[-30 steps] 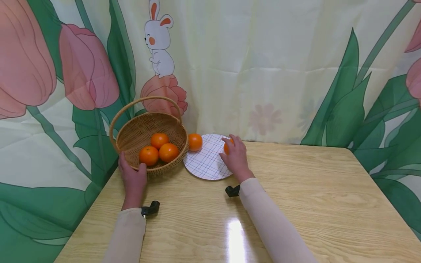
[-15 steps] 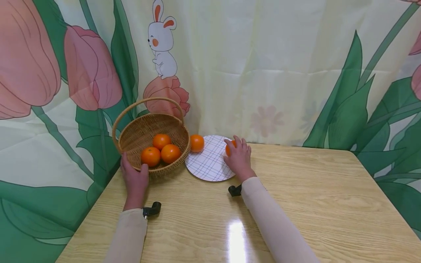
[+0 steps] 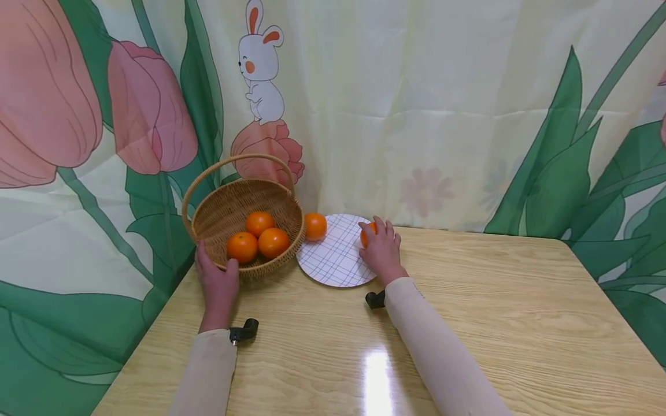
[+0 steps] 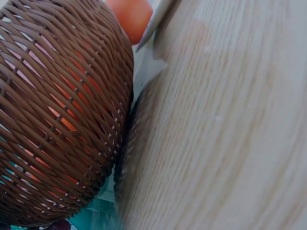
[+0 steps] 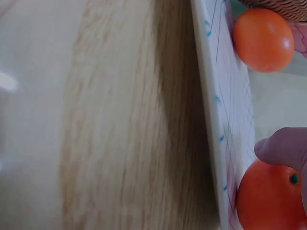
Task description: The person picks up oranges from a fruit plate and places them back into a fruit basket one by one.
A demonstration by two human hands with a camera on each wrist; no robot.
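Observation:
On the left, my left hand grips the near rim of a tilted wicker basket, thumb at the front edge. Three oranges lie inside it; the left wrist view shows their colour through the brown weave. Right of the basket is a round white plate with blue grid lines. One orange sits at the plate's left edge, beside the basket. My right hand holds another orange at the plate's right side. Its thumb lies over the top near the green stem spot.
A wooden table extends under everything, with a bright light reflection near the front. Behind it hangs a curtain printed with tulips and a rabbit, close to the basket and plate. Each wrist wears a small black camera.
The head view has turned slightly, so everything sits a little further right in it. Both hands keep their places at the basket rim and the plate's right-hand orange.

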